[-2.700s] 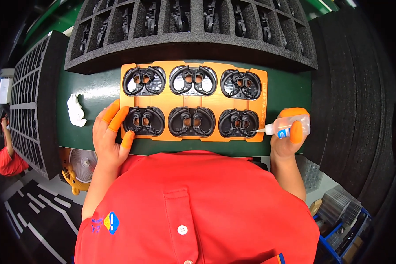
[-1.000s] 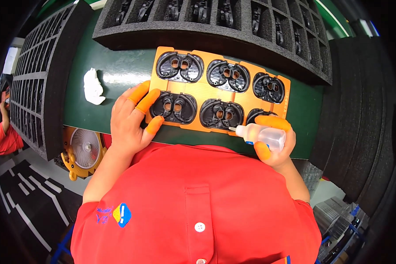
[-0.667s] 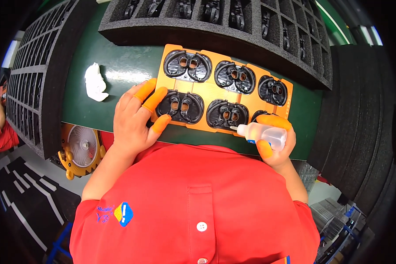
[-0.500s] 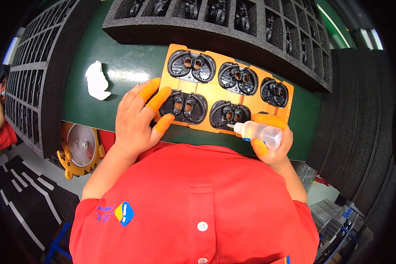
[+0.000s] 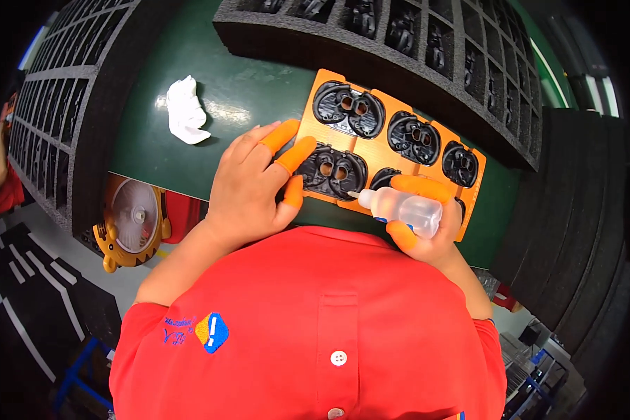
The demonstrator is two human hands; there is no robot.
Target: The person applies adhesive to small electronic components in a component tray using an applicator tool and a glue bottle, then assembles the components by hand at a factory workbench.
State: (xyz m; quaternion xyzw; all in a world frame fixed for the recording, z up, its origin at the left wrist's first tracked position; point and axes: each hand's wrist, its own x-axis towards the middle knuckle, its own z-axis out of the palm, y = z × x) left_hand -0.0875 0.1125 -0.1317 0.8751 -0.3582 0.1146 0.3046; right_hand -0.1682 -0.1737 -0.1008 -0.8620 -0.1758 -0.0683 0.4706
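Note:
My right hand [image 5: 442, 241] grips a clear squeeze bottle [image 5: 402, 211] lying nearly level. Its thin nozzle tip is at the lower right edge of a black goggle-shaped plastic part [image 5: 346, 185], which has two round openings. That part sits at the lower left of an orange tray [image 5: 372, 151]. My left hand [image 5: 247, 183] rests at the tray's left edge, fingers apart, with fingertips touching or close to the same part. Orange finger cots cover several fingertips on both hands. Another black part [image 5: 383, 176], to the right, is partly hidden by my right hand and the bottle.
Along the tray's far row sit three similar black parts [image 5: 332, 106]. A crumpled white tissue [image 5: 185, 110] lies on the green table [image 5: 248, 87]. Grey foam bins [image 5: 399, 66] with black parts stand behind; another foam rack [image 5: 84, 72] is at left, beyond a small fan [image 5: 134, 215].
The bottle's nozzle has gone from the lower middle part to the lower left one. My left hand stays at the tray's left edge. The whole view has shifted, so the table sits farther right.

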